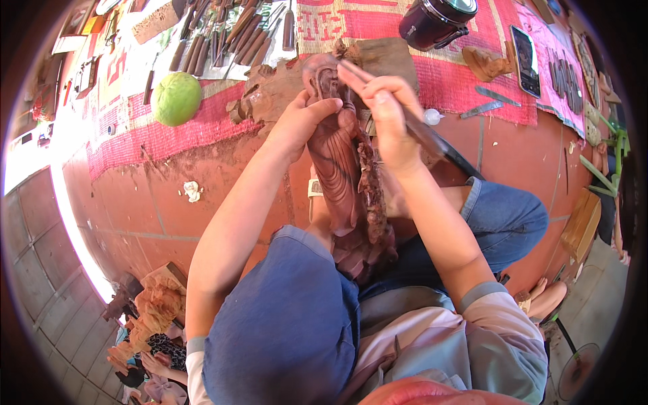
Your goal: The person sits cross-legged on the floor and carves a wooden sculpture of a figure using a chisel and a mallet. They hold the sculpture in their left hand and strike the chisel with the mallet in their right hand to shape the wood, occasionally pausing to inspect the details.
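Holding the carved wooden figure (331, 169), we keep its base between our legs and its head away from our body, near a rough wooden block (391, 57). Our left hand (304, 125) grasps the figure just below the head. Our right hand (391, 121) is closed around a brown-handled tool (420, 131) beside the face; we cannot tell its tip. Beyond, the red mat (226, 108) bears a green fruit (176, 99) and a dark flask (435, 23).
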Demonstrator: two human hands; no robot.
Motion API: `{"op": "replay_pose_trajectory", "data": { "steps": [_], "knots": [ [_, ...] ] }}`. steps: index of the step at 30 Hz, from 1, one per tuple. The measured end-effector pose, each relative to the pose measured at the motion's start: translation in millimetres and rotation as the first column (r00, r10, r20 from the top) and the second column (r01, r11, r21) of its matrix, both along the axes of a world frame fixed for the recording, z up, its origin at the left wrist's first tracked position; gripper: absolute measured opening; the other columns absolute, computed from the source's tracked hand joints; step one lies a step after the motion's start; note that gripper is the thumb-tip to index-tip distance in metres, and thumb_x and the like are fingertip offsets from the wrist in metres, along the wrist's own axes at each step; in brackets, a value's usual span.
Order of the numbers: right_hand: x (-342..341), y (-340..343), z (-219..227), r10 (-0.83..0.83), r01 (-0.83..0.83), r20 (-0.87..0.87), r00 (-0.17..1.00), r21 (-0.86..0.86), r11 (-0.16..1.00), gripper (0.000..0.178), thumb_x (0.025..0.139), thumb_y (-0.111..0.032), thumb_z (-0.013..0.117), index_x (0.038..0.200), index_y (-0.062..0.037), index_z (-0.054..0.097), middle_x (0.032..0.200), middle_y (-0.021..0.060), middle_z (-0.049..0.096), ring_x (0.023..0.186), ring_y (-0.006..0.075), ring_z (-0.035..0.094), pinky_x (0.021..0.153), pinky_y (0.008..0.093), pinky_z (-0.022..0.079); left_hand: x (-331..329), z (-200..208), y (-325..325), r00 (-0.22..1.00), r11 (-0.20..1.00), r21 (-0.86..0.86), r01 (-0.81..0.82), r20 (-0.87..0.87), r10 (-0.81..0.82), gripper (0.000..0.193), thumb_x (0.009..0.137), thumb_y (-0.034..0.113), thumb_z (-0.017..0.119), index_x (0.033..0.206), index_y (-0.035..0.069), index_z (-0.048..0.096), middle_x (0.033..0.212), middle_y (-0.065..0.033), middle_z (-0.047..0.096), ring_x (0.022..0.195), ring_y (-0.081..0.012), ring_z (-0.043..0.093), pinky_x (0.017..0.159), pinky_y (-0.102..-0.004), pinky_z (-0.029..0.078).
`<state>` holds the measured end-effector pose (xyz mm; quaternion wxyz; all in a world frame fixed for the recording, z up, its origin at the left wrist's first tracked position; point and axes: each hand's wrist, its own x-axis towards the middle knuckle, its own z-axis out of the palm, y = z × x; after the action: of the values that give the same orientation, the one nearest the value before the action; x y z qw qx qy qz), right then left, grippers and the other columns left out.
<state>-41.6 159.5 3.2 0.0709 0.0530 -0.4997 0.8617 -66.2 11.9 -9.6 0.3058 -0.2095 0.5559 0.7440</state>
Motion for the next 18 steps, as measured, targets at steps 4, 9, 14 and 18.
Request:
{"op": "replay_pose_trajectory", "data": {
  "steps": [4, 9, 14, 18],
  "knots": [
    [-4, 12, 1, 0.048, -0.058, 0.080, 0.996, 0.136, 0.989, 0.012, 0.091, -0.008, 0.049, 0.094, 0.0026, 0.052, 0.110, 0.0186, 0.060, 0.110, 0.0238, 0.057, 0.098, 0.0322, 0.040, -4, 3, -1, 1.000, 0.999, 0.020, 0.030, -0.010, -0.029, 0.044, 0.083, 0.012, 0.066, 0.119, 0.001, 0.045, 0.104, -0.0098, 0.061, 0.090, -0.0168, 0.064, 0.079, -0.0293, 0.053],
    [9, 6, -19, 0.017, -0.024, 0.027, 0.999, 0.273, 0.962, 0.012, 0.086, -0.007, 0.055, 0.096, -0.0008, 0.050, 0.104, 0.0146, 0.064, 0.101, 0.0134, 0.060, 0.085, 0.0267, 0.046, -3, -5, -2, 0.999, 0.999, 0.041, 0.035, -0.012, -0.035, 0.041, 0.083, 0.012, 0.065, 0.118, 0.001, 0.046, 0.104, -0.0099, 0.061, 0.091, -0.0167, 0.064, 0.079, -0.0294, 0.053],
    [3, 10, -23, 0.005, 0.047, -0.108, 0.994, 0.479, 0.877, 0.011, 0.085, -0.006, 0.052, 0.090, 0.0014, 0.059, 0.094, 0.0136, 0.067, 0.104, 0.0197, 0.061, 0.088, 0.0305, 0.046, -2, -5, -1, 1.000, 0.999, 0.037, -0.001, 0.000, 0.001, 0.040, 0.083, 0.012, 0.065, 0.117, 0.000, 0.047, 0.104, -0.0099, 0.061, 0.092, -0.0165, 0.063, 0.080, -0.0289, 0.052],
    [-2, 17, -15, 0.062, -0.028, -0.059, 0.996, 0.464, 0.886, 0.014, 0.086, -0.006, 0.050, 0.087, 0.0027, 0.061, 0.090, 0.0114, 0.066, 0.107, 0.0235, 0.061, 0.090, 0.0323, 0.046, -3, -5, -2, 1.000, 0.999, 0.047, 0.015, -0.004, -0.015, 0.039, 0.084, 0.013, 0.064, 0.117, 0.000, 0.047, 0.103, -0.0103, 0.062, 0.091, -0.0171, 0.063, 0.079, -0.0290, 0.052]
  ]
}}
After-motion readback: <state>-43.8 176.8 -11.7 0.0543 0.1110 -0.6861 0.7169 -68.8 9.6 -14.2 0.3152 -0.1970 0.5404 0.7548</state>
